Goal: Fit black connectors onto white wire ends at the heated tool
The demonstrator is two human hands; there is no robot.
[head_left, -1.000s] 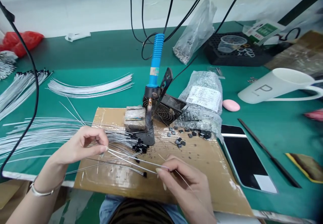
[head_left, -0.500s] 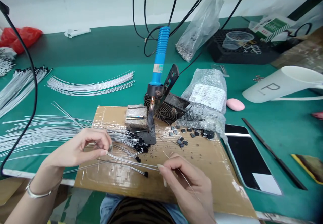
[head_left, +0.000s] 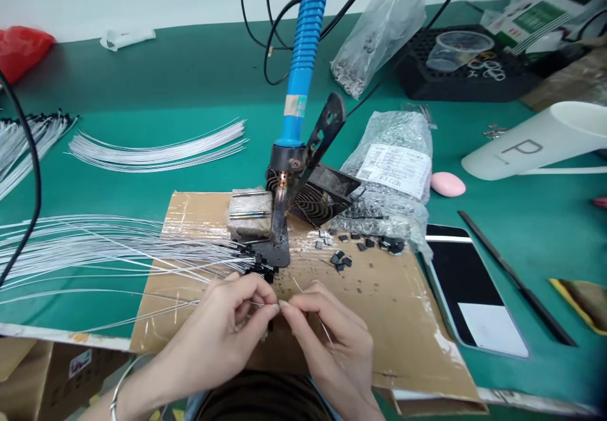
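My left hand [head_left: 232, 323] is closed in a pinch at the near part of the cardboard [head_left: 379, 320], with a thin white wire between thumb and forefinger. My right hand [head_left: 327, 335] pinches right beside it, the two sets of fingertips almost touching; a fine strand [head_left: 326, 331] runs through its fingers. What lies exactly between the fingertips is too small to make out. Left of the hands spreads a bundle of white wires [head_left: 118, 244] with black connectors [head_left: 258, 264] on their ends. Behind, a blue-handled soldering iron [head_left: 306, 61] stands tip down in a metal holder.
A sponge-like block [head_left: 250, 215] and a small fan [head_left: 313, 200] flank the iron. Loose black pieces [head_left: 340, 258] lie on the cardboard. To the right are a bubble-wrap bag [head_left: 396, 155], a phone [head_left: 474, 288], tweezers-like dark tool [head_left: 516, 275] and a white mug [head_left: 531, 146].
My left hand has moved right and slightly down, up to my right hand, which shifted a little left. The wires stretched between them are now mostly hidden. The camera view has shifted slightly.
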